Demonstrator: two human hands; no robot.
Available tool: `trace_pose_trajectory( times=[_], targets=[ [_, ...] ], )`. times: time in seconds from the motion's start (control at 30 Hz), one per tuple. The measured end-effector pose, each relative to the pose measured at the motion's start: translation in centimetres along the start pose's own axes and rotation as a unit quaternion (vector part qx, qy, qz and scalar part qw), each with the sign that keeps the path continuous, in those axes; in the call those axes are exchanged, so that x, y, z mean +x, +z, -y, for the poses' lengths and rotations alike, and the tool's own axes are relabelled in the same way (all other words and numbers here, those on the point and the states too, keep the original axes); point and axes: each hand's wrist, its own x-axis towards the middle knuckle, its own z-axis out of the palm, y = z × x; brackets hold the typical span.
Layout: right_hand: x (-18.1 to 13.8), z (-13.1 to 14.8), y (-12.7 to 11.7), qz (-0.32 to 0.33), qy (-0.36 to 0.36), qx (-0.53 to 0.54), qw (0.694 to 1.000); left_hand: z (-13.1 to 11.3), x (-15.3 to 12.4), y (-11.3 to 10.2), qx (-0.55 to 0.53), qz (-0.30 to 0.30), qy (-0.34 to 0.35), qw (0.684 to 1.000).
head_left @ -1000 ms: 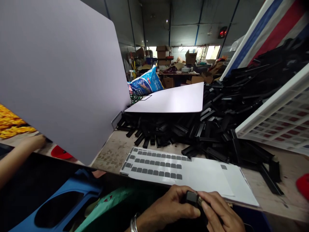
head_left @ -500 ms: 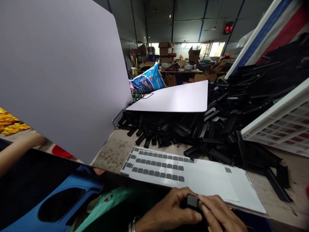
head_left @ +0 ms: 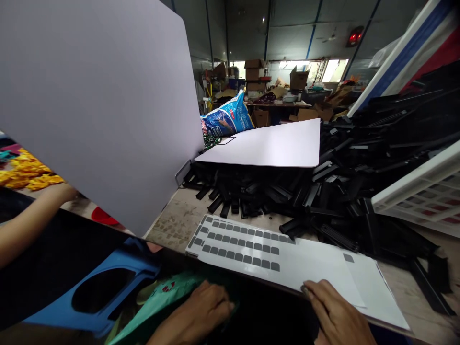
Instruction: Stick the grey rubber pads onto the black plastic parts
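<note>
My left hand is low at the bottom edge, over a green cloth, its fingers curled under; what they hold is hidden. My right hand lies stretched out, a fingertip touching the near edge of a white sheet that carries rows of small grey square pads. The sheet lies flat on the worn table. Behind it is a big pile of black plastic parts.
A large pale board stands tilted at the left; another board lies on the pile. A white crate leans at the right. Also in view: a blue stool at lower left and another person's arm at far left.
My hands were together, pinching a small black part. They have separated: the left hand went left and down, the right hand now touches the sheet. The black part is out of sight.
</note>
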Motion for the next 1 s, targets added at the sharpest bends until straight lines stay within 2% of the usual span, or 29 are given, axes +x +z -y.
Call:
trace_pose_trajectory(
  times=[0.1, 0.17, 0.27, 0.33, 0.4, 0.5, 0.63, 0.7, 0.77, 1.0],
  targets=[
    [1.4, -0.2, 0.4, 0.064, 0.080, -0.054, 0.993, 4.3, 0.1, 1.0, 0.116, 0.036, -0.066, 0.990],
    [2.2, -0.2, 1.4, 0.079, 0.109, -0.079, 0.988, 6.6, 0.5, 2.1, 0.150, 0.021, -0.081, 0.985],
    [3.4, -0.6, 2.5, 0.080, 0.135, -0.110, 0.982, 7.4, 0.8, 2.7, 0.168, -0.016, -0.065, 0.983],
    [4.5, -1.4, 2.5, 0.069, 0.154, -0.135, 0.976, 5.9, 0.9, 2.3, 0.133, -0.040, 0.002, 0.990],
    [5.8, -2.3, 2.2, 0.057, 0.171, -0.160, 0.971, 3.1, 1.6, 1.8, 0.075, -0.091, 0.098, 0.988],
    [7.7, -3.2, 2.0, 0.050, 0.164, -0.180, 0.969, -1.7, 5.0, 1.6, 0.043, -0.181, 0.234, 0.954],
    [9.2, -3.2, 2.4, 0.054, 0.122, -0.183, 0.974, -6.4, 11.5, 2.5, 0.165, -0.131, 0.343, 0.915],
    [9.4, -3.2, 2.6, 0.053, 0.108, -0.181, 0.976, -7.3, 13.5, 3.1, 0.220, -0.117, 0.364, 0.897],
    [9.4, -3.4, 2.6, 0.053, 0.096, -0.171, 0.979, -7.5, 14.2, 3.6, 0.239, -0.118, 0.367, 0.891],
    [9.9, -4.1, 2.3, 0.057, 0.068, -0.103, 0.991, -7.0, 13.9, 3.7, 0.238, -0.121, 0.365, 0.892]
  ],
)
